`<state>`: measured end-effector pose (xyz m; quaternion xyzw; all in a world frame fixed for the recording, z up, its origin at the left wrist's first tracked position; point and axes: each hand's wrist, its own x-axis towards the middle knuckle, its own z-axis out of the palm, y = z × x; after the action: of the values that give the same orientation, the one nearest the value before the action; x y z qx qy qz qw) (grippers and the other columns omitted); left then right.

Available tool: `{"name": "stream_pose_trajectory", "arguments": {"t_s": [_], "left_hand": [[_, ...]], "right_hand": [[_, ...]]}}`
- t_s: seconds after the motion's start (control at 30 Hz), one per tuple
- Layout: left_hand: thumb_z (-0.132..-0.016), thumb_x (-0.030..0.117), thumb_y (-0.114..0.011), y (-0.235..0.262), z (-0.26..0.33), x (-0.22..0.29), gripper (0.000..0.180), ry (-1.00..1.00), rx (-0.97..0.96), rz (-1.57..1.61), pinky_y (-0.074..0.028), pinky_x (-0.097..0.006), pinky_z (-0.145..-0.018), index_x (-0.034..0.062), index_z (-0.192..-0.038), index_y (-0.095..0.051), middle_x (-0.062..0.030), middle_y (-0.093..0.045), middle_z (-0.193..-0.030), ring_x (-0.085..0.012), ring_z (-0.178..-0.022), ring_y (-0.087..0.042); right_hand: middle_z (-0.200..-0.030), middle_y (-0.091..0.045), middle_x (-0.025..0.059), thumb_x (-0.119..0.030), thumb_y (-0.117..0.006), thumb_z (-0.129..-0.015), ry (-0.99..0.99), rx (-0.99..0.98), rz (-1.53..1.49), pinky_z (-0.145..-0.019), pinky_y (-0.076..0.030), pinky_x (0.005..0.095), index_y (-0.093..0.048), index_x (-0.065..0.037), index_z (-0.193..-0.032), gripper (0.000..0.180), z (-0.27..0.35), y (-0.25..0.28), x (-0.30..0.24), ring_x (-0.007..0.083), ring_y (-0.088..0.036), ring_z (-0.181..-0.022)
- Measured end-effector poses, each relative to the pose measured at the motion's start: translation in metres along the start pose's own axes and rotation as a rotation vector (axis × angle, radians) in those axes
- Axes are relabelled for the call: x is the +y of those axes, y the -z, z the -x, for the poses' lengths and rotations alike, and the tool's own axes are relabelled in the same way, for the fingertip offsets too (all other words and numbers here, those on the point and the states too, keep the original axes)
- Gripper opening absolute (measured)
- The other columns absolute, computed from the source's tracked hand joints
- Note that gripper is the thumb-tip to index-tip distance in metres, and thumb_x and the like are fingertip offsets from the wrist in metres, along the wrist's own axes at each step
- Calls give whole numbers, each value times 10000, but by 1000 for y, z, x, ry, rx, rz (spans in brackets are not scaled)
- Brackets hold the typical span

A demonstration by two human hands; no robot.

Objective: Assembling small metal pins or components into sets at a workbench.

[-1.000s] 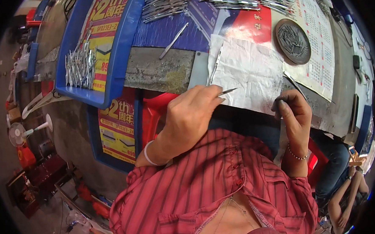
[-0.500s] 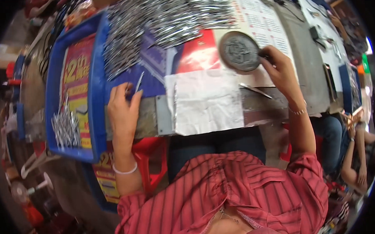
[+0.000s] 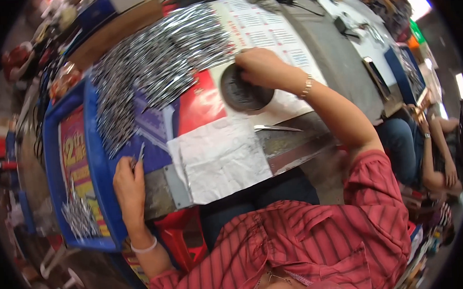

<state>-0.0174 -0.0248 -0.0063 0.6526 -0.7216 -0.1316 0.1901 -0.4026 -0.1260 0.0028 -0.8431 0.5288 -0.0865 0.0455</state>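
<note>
My left hand (image 3: 128, 181) rests on the blue tray (image 3: 99, 167) and pinches a thin metal piece (image 3: 140, 152) at the near end of a large heap of shiny metal pieces (image 3: 154, 70). My right hand (image 3: 261, 67) reaches out and lies on the far rim of a round dark dish (image 3: 242, 91) that sits on printed paper. Whether it grips the dish I cannot tell. Between the hands lies a crumpled white paper sheet (image 3: 219, 158), with one loose metal blade (image 3: 275, 127) beside it on the worn table edge.
A smaller bunch of metal pieces (image 3: 78, 218) lies at the tray's near left end. A red stool (image 3: 178, 236) stands under the table. Another seated person (image 3: 431, 150) is at the right. Tools and small items lie on the far table (image 3: 356, 28).
My left hand has slid nearer along the tray and now pinches a metal piece. My right hand has shifted from the dish's right side onto its far rim. The view has tilted.
</note>
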Motion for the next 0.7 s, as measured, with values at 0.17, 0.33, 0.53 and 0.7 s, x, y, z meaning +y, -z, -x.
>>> {"name": "stream_pose_trajectory", "arguments": {"t_s": [0.17, 0.33, 0.53, 0.7], "left_hand": [[-876, 103, -558, 0, 10, -12, 148, -40, 66, 22, -407, -441, -643, -26, -868, -488, -212, -537, -752, -404, -702, -511], [-875, 76, -575, 11, 16, 12, 140, 11, 152, 172, -393, -360, -546, -11, -837, -473, -134, -468, -669, -241, -554, -450], [-838, 12, -630, 16, 68, 58, 267, 75, 176, 554, -459, -246, -647, -5, -1092, -551, -76, -627, -831, -107, -745, -577], [-776, -41, -650, 4, 89, 83, 211, -122, -20, 642, -490, -263, -617, -28, -984, -620, -123, -630, -828, -196, -685, -624]], "right_hand": [[-793, -629, 151, -71, -578, -685, 203, -75, 91, -693, -493, 425, -616, -10, -745, 93, -16, 0, -6, 332, -624, -788], [-755, -635, 169, -94, -602, -678, 101, -307, 209, -674, -517, 396, -650, 2, -743, 125, -16, 31, -22, 329, -647, -794], [-698, -507, 58, -50, -612, -727, 46, 139, -766, -583, -417, 272, -520, 9, -862, 174, 59, 44, -38, 111, -480, -641], [-870, -601, 10, 27, -639, -813, -250, -158, -1434, -672, -452, 192, -612, 18, -978, 168, 116, 37, -91, 58, -555, -762]]}}
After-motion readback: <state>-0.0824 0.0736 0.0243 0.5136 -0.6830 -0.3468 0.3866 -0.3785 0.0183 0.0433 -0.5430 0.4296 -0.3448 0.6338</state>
